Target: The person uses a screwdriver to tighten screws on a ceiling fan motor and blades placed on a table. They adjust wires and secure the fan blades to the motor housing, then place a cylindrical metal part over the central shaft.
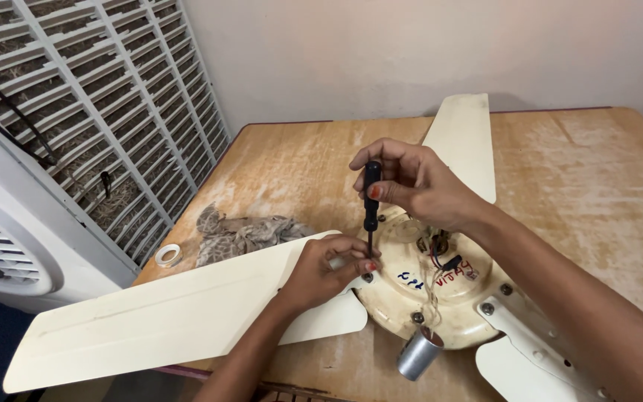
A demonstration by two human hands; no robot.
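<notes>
Right hand [411, 182] gripping a black-handled screwdriver [370, 205] upright, tip on a screw [367, 277] just below it, left hand [329, 268] pinching the cream fan blade [165, 316] beside that screw, fan motor housing [426, 286] under the right wrist, wooden worktop [589, 171] beneath, crumpled rag [240, 234] beyond the left hand.

Surface: worn wooden table [582, 171] | laid on it: cream ceiling fan [411, 290], crumpled rag [243, 234], tape roll [167, 255] near the left edge
</notes>
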